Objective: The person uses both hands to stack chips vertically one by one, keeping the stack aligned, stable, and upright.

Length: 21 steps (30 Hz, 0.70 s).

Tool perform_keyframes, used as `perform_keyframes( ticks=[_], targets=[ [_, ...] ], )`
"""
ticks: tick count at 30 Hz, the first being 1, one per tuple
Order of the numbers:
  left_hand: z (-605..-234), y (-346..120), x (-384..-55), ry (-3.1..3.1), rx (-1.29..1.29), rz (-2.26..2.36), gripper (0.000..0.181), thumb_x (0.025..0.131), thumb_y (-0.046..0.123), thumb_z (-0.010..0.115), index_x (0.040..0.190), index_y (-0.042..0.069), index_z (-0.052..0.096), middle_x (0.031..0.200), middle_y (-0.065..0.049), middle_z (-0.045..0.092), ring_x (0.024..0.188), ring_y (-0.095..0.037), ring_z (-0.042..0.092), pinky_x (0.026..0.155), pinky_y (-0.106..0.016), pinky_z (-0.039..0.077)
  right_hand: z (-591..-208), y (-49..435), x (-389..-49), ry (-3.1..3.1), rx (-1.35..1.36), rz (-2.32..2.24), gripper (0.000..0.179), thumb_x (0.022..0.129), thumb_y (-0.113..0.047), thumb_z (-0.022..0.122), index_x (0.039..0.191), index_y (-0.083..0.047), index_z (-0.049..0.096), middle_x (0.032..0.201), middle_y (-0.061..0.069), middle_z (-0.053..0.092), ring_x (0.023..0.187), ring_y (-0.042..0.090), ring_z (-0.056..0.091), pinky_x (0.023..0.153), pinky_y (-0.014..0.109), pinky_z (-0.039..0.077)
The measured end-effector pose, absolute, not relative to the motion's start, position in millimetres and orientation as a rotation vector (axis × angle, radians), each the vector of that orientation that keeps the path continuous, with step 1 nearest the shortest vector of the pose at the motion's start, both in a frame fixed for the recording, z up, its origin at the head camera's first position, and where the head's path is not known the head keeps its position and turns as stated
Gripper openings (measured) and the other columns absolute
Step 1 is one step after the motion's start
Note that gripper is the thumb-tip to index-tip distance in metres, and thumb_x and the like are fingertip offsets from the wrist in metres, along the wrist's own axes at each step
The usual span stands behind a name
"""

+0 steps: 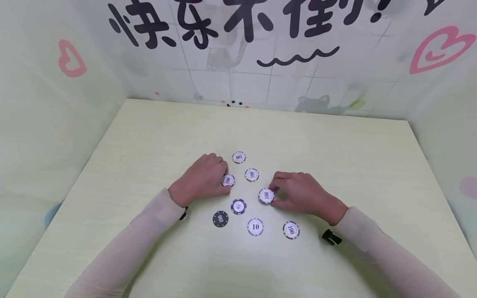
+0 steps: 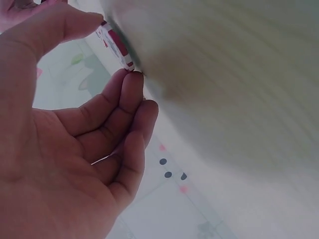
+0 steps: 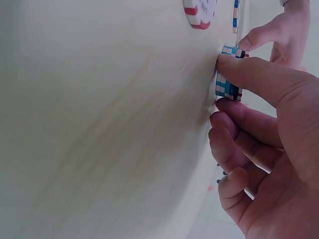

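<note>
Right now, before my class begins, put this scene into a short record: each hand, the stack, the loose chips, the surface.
Left hand: pinches a chip marked 100
Right hand: grips a stack
Stack top: reads 100
Stack count: unclear
Loose, 10s: dark-edged 10, pale-edged 10
Loose, 100s: black 100, farthest 100, middle 100, nearest 100
Loose total: six
Surface: pale table
</note>
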State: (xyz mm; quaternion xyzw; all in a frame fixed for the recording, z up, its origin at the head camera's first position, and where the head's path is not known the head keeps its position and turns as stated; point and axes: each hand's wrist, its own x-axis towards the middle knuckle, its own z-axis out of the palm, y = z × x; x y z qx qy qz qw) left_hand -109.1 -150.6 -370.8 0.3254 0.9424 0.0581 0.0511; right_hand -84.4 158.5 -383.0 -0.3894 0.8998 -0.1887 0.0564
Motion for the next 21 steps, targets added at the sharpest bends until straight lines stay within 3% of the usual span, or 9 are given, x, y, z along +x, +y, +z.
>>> perform_keyframes(
  ticks=[21],
  targets=[
    [-372.4, -142.6, -100.3, 2.972, 1.156, 0.244, 0.031, 0.086, 0.033, 0.078, 0.096, 0.003, 0.073, 0.085, -0.005, 0.066, 0.081, -0.025, 0.058, 0.076, -0.041, 0.051, -387.3, 157.3, -77.7, 2.740, -1.191, -0.547, 0.025, 0.089, -0.026, 0.091, 0.110, -0.014, 0.084, 0.107, -0.006, 0.073, 0.082, 0.007, 0.065, 0.067, 0.027, 0.052]
  ],
)
